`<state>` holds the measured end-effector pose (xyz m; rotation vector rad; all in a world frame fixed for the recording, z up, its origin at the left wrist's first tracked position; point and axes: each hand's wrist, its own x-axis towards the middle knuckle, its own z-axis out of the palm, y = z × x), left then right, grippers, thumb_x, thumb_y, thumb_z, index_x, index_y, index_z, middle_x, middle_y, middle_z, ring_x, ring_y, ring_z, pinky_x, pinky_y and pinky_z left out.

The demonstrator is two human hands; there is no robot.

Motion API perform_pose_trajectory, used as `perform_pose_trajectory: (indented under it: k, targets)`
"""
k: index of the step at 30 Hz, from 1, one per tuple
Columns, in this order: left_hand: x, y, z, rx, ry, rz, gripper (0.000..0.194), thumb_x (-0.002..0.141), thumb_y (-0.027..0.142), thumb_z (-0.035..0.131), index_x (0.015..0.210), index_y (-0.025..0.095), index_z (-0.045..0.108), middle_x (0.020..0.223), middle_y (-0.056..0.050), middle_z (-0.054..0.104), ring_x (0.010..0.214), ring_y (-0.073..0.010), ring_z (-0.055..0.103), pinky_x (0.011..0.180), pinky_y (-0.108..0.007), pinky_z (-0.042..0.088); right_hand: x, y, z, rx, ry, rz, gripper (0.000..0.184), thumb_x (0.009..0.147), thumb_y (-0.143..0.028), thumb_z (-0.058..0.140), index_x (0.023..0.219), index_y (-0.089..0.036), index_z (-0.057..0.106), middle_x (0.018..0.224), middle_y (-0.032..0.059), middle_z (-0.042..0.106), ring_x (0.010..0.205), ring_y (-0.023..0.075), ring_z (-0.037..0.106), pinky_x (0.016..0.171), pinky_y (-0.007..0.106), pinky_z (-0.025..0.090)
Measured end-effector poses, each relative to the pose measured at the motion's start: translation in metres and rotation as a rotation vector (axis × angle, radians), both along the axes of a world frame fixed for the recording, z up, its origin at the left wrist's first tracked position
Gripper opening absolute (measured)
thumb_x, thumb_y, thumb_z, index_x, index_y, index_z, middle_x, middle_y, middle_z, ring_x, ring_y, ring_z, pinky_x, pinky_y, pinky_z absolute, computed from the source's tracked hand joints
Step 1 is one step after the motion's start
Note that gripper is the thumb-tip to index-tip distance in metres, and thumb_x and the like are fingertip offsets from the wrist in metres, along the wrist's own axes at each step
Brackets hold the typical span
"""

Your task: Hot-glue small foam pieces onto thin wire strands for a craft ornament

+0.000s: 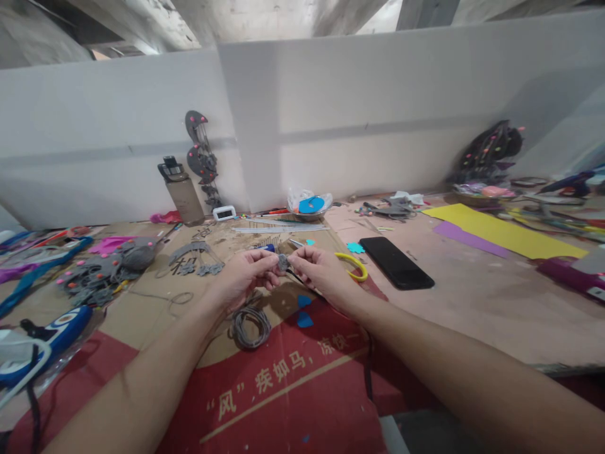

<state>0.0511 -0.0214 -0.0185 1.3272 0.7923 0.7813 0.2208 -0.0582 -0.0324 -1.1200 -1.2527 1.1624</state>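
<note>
Between my two hands is a small grey piece point(283, 261), perhaps felt, pinched at both sides by the fingertips. My left hand point(250, 275) closes on its left edge, and my right hand point(314, 272) grips it from the right. A dark cord point(302, 280) runs from near the piece under my right hand; its exact join is hidden. Just below my left hand lies a coil of grey cord point(251, 328). Blue paper scraps point(305, 320) rest on the cardboard below my hands. A yellow loop point(362, 271), like a scissors handle, shows beside my right hand.
A black phone point(397, 263) lies to the right, with yellow sheet material point(505, 231) beyond. Grey cut shapes point(203, 258) and a pinned grey bundle point(108, 268) are at left. A bottle point(182, 192) and a bowl point(309, 214) stand by the wall.
</note>
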Motion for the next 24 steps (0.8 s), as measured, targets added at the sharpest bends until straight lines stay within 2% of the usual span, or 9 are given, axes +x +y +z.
perform_pose_trajectory:
  k: [6, 10, 18, 24]
  targets:
    - [-0.0009, 0.0032, -0.0024, 0.018, 0.037, 0.03, 0.024, 0.072, 0.034, 0.07, 0.071, 0.012, 0.063, 0.066, -0.004, 0.066, 0.051, -0.008, 0.057, 0.047, -0.018, 0.043, 0.0009, 0.0063, -0.0083, 0.003, 0.076, 0.078, 0.028, 0.076, -0.045, 0.058, 0.073, -0.018, 0.053, 0.061, -0.0041, 0.051, 0.047, 0.0054, 0.038, 0.042, 0.019, 0.028]
    - [-0.0005, 0.0016, -0.0013, 0.026, 0.028, 0.054, 0.024, 0.071, 0.034, 0.071, 0.071, 0.012, 0.061, 0.066, -0.004, 0.066, 0.052, -0.0085, 0.059, 0.047, -0.018, 0.044, 0.0009, 0.0073, -0.0088, 0.001, 0.081, 0.093, 0.03, 0.076, -0.047, 0.059, 0.074, -0.018, 0.055, 0.061, -0.0036, 0.052, 0.047, 0.0058, 0.039, 0.042, 0.019, 0.03]
    - [-0.0009, 0.0007, -0.0012, 0.017, 0.032, 0.084, 0.024, 0.072, 0.033, 0.071, 0.074, 0.012, 0.059, 0.071, -0.005, 0.068, 0.054, -0.0099, 0.062, 0.046, -0.018, 0.044, -0.0008, 0.0027, -0.0048, -0.055, 0.101, 0.083, 0.032, 0.07, -0.048, 0.064, 0.075, -0.018, 0.054, 0.059, -0.0049, 0.052, 0.044, 0.0037, 0.037, 0.039, 0.015, 0.026]
    - [-0.0014, -0.0001, -0.0001, -0.005, 0.029, 0.057, 0.023, 0.072, 0.032, 0.071, 0.073, 0.012, 0.061, 0.074, -0.008, 0.069, 0.057, -0.0114, 0.063, 0.048, -0.019, 0.047, 0.0005, 0.0019, -0.0022, -0.056, 0.068, 0.084, 0.03, 0.07, -0.045, 0.065, 0.07, -0.018, 0.052, 0.059, -0.0047, 0.053, 0.043, 0.0034, 0.037, 0.038, 0.016, 0.024]
